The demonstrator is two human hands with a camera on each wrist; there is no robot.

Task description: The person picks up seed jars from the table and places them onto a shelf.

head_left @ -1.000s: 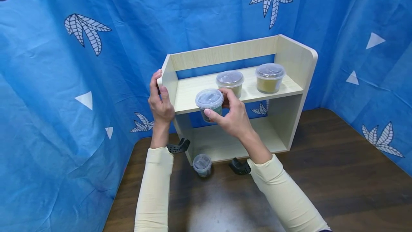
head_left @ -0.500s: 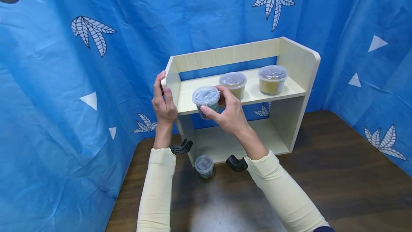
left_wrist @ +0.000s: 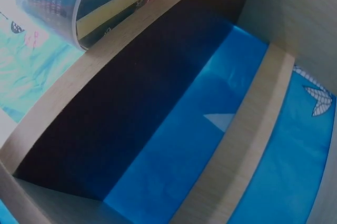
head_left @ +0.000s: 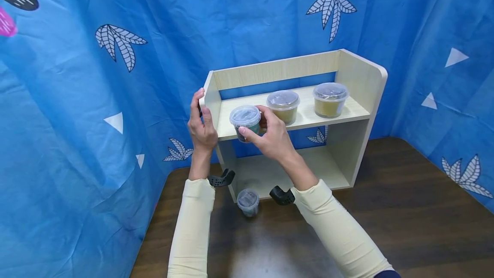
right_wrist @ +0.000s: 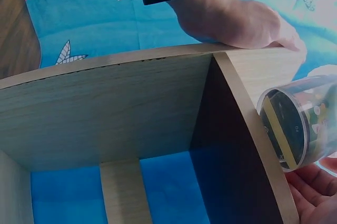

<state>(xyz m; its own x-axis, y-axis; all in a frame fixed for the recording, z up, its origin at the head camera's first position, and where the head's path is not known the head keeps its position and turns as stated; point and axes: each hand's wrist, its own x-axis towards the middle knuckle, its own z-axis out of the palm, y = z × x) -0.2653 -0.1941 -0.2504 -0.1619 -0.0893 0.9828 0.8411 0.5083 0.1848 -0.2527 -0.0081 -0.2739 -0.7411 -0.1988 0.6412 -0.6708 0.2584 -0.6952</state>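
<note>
My left hand [head_left: 203, 125] grips the left side panel of a pale two-tier wooden shelf [head_left: 275, 71], its thumb at the panel's front edge. In my right hand [head_left: 272, 134], between thumb and fingers, is a small clear lidded tub [head_left: 245, 118] with dark greenish contents. The tub stands upright at the front edge of the upper tier, near the left end. From below, the left wrist view shows the tub's base [left_wrist: 113, 11] overhanging that edge. The right wrist view also shows the tub [right_wrist: 310, 121] at the edge, with my fingers curled below it.
Two wider lidded tubs with yellowish contents, a middle one [head_left: 286, 113] and a right one [head_left: 328, 105], stand on the upper tier. Another small lidded tub [head_left: 248, 203] is on the dark wooden table [head_left: 386, 226], by the shelf's lower left corner. Blue patterned cloth [head_left: 173, 20] hangs behind and beside.
My right hand has carried the small tub slightly left and in against the upper tier's front edge. The left hand keeps its hold on the side panel. The head view has shifted a little.
</note>
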